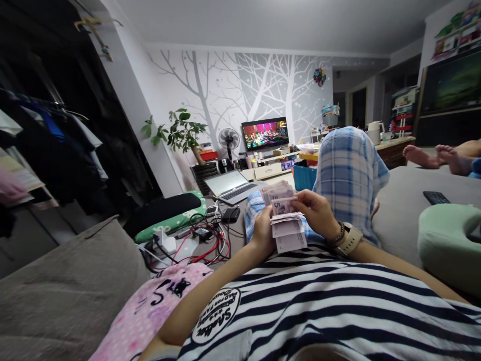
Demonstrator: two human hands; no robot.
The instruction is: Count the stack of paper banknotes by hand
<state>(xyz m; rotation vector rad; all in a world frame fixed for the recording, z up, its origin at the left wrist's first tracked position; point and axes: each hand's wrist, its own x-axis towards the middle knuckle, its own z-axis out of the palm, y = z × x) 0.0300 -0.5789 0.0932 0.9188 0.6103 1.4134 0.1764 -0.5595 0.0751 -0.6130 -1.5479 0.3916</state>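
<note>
A stack of banknotes (288, 228) is held above my lap, several of the notes folded or fanned down toward my striped shirt (319, 296). My left hand (263, 226) is closed round the stack's left side. With thumb and fingers pinched, my right hand (314, 209) grips the upper right edge of a note marked with a 5. A beige watch (350, 239) and a dark bracelet sit on my right wrist. Behind the notes is my raised knee in blue plaid cloth (343, 175). Parts of the left fingers are hidden behind the notes.
To the left are an open laptop (235, 188), tangled cables (214, 245) and a pink blanket (165, 296). On the right lie a remote control (436, 197) and a green neck pillow (443, 235). Another person's feet (432, 154) rest beyond. A television (265, 134) stands far ahead.
</note>
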